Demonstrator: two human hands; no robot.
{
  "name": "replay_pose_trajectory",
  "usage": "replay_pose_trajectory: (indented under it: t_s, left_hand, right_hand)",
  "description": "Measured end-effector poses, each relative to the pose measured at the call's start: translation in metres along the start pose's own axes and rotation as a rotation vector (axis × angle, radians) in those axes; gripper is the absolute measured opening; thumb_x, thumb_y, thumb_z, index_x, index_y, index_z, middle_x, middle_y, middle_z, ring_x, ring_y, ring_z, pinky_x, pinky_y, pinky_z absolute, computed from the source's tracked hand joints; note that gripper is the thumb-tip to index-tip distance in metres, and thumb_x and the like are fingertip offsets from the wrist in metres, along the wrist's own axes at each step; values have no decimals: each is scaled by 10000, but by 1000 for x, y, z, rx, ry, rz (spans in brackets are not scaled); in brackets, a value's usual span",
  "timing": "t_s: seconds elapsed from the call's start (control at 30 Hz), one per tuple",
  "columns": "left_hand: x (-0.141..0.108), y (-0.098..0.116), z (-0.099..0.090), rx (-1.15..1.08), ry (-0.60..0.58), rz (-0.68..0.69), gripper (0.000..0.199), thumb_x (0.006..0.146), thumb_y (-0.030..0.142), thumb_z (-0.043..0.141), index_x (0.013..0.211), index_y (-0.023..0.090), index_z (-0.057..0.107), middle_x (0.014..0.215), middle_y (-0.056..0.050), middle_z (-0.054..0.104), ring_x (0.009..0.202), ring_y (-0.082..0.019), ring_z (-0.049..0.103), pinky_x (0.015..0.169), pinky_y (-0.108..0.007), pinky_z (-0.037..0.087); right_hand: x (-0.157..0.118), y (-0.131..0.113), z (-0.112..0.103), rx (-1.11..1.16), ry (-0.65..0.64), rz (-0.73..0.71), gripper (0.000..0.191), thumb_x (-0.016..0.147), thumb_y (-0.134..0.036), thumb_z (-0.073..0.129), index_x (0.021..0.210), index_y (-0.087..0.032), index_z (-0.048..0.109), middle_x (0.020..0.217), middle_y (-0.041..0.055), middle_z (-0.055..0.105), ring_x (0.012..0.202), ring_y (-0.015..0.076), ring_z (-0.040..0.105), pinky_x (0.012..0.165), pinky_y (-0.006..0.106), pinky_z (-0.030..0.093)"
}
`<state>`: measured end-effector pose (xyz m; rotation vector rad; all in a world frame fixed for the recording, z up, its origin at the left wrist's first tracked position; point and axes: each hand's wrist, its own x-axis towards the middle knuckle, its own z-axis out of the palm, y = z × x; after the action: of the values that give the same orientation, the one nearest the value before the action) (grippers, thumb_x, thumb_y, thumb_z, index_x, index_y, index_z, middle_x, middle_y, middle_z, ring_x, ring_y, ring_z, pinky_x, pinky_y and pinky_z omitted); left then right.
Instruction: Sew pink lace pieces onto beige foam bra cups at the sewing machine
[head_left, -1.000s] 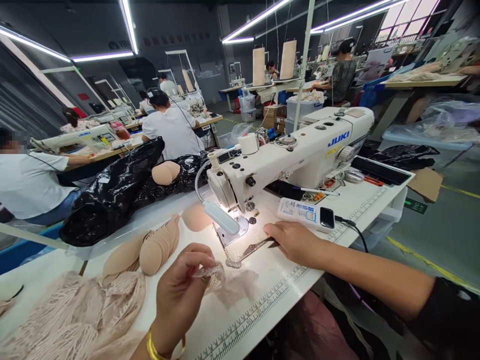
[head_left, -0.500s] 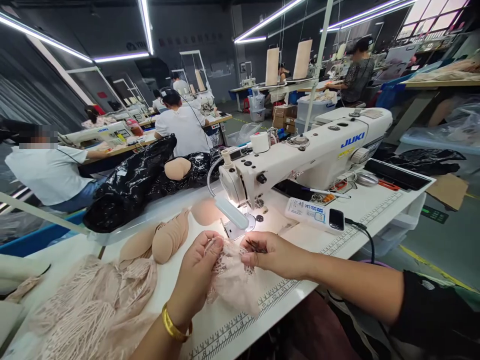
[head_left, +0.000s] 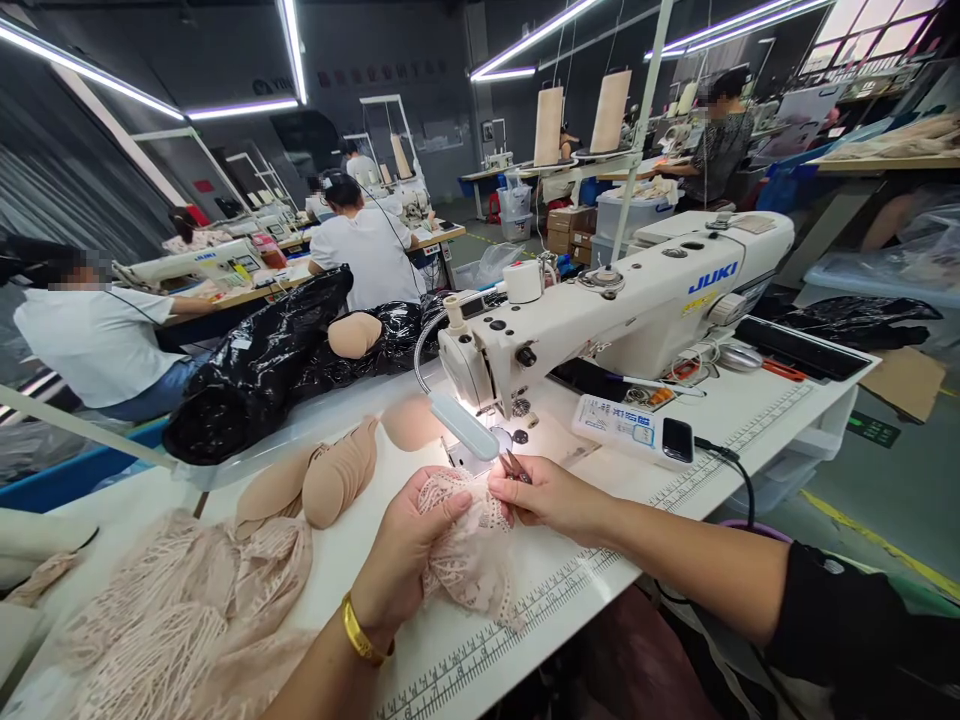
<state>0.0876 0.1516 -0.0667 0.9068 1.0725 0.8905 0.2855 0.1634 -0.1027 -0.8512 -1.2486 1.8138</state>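
Note:
My left hand (head_left: 405, 535), with a gold bangle at the wrist, is closed on a piece of pale pink lace fabric (head_left: 472, 560), its thumb pressed on top. The lace hangs over the table's front part, its patterned edge facing up. Closed around a pair of thread snips (head_left: 516, 468), my right hand (head_left: 551, 495) has its fingertips at the lace's right edge; the snips' points stick up past the fingers. Just beyond both hands are the needle area and lamp (head_left: 465, 425) of a white sewing machine (head_left: 585, 320).
Stacked beige foam cups (head_left: 337, 480) and a heap of pink lace (head_left: 187, 610) lie on the left. A white box-shaped device (head_left: 619, 430) with a cable stands at right. A black plastic bag (head_left: 262, 360) lies behind the table; co-workers sit at other machines.
The lace has been turned and spread, so its patterned edge now shows more. My right hand has tilted, and the snips' points now stand up clearly. The view has shifted slightly.

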Motion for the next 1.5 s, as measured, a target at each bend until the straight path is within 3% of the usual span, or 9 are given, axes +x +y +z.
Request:
replay_pose_trajectory:
  t_s: [0.13, 0.37, 0.6, 0.77, 1.1, 1.5]
  left_hand:
    - [1, 0, 1, -27, 17, -8, 487, 662, 371, 934, 1000, 165, 651, 964, -83, 741, 893, -265, 701, 795, -370, 585]
    - [3, -2, 0, -47, 48, 10, 485, 682, 379, 924, 1023, 161, 655, 949, -85, 747, 896, -280, 717, 770, -355, 584]
    - [1, -2, 4, -82, -27, -4, 526, 691, 369, 916, 1106, 169, 662, 1050, -101, 753, 928, -280, 720, 785, -351, 582]
    - [0, -1, 4, -69, 28, -1, 541, 669, 362, 932, 1095, 178, 654, 971, -75, 755, 883, -263, 723, 781, -345, 576]
    - [0, -2, 3, -53, 10, -2, 538, 696, 372, 916, 1103, 164, 633, 1025, -104, 752, 950, -308, 728, 816, -388, 586]
    - [-2, -2, 5, -78, 16, 4, 505, 692, 340, 914, 1095, 172, 660, 1024, -97, 769, 934, -307, 742, 795, -379, 603]
  right_hand:
    - [1, 3, -3, -29, -19, -25, 468, 867, -619, 712, 859, -189, 527, 702, -39, 567, 545, 76, 336, 531, 255, 228]
    - [-1, 3, -5, -101, -13, -39, 447, 824, -565, 779, 883, -189, 546, 678, -65, 489, 592, 94, 358, 572, 259, 262]
    - [-2, 1, -4, -96, 4, -48, 470, 806, -590, 777, 878, -190, 540, 669, -75, 446, 595, 98, 348, 578, 259, 268]
    - [-2, 2, -6, -106, -7, -47, 420, 841, -558, 755, 876, -198, 542, 681, -50, 522, 609, 110, 395, 581, 260, 278]
    - [-3, 0, -5, -104, -18, -28, 416, 870, -571, 713, 869, -195, 535, 678, -46, 533, 575, 98, 356, 560, 257, 254]
    - [-3, 2, -6, -158, 4, -102, 356, 909, -522, 691, 865, -190, 568, 742, -18, 565, 712, 151, 506, 705, 293, 390]
